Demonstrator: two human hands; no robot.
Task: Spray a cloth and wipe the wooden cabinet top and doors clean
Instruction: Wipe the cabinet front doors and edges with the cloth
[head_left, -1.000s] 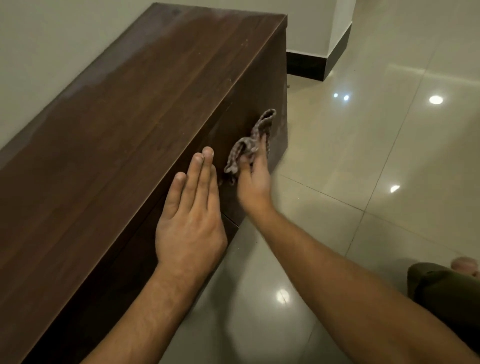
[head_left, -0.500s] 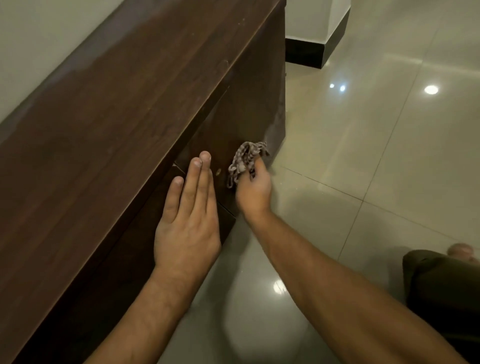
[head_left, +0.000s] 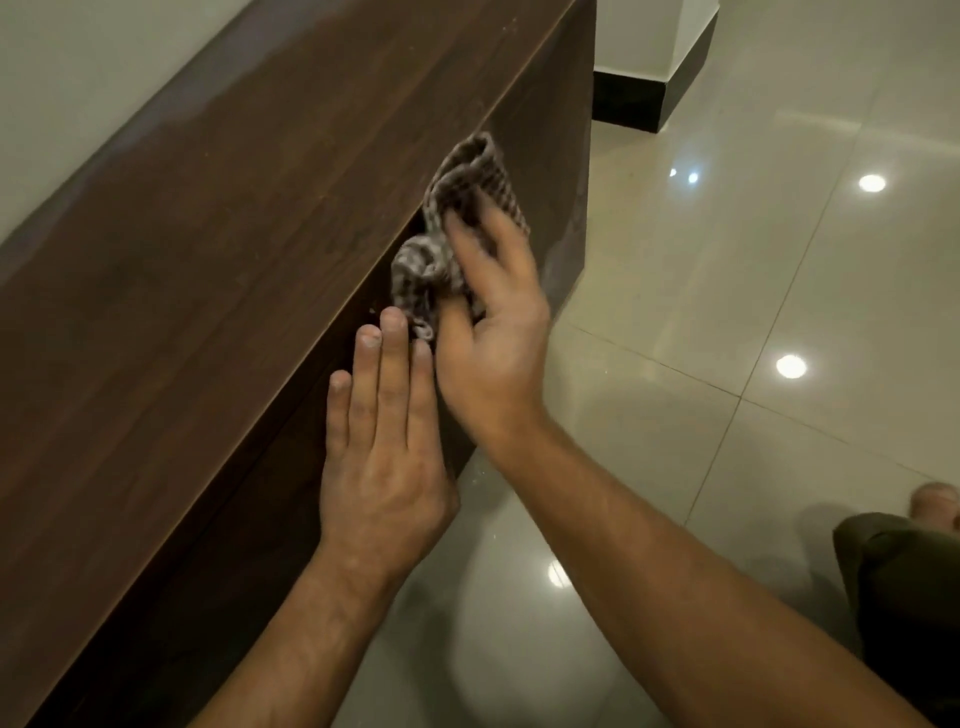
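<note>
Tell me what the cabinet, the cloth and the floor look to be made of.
The dark brown cabinet: wood or wood-look laminate with a satin finish. Long grain streaks show, but solid or veneer can't be told. The grey-brown checked cloth: soft woven fabric, matte, crumpled into folds. The pale glossy floor: polished tile, perhaps ceramic or stone, with thin joints and sharp lamp reflections.

Cloth (head_left: 480, 176) btwn R hand (head_left: 493, 358) & cabinet (head_left: 208, 260)

You've got no readable txt, labels, brand marks, nos. or signs anywhere in view: none on the cabinet (head_left: 208, 260), the checked cloth (head_left: 460, 202) or the floor (head_left: 779, 291).
</note>
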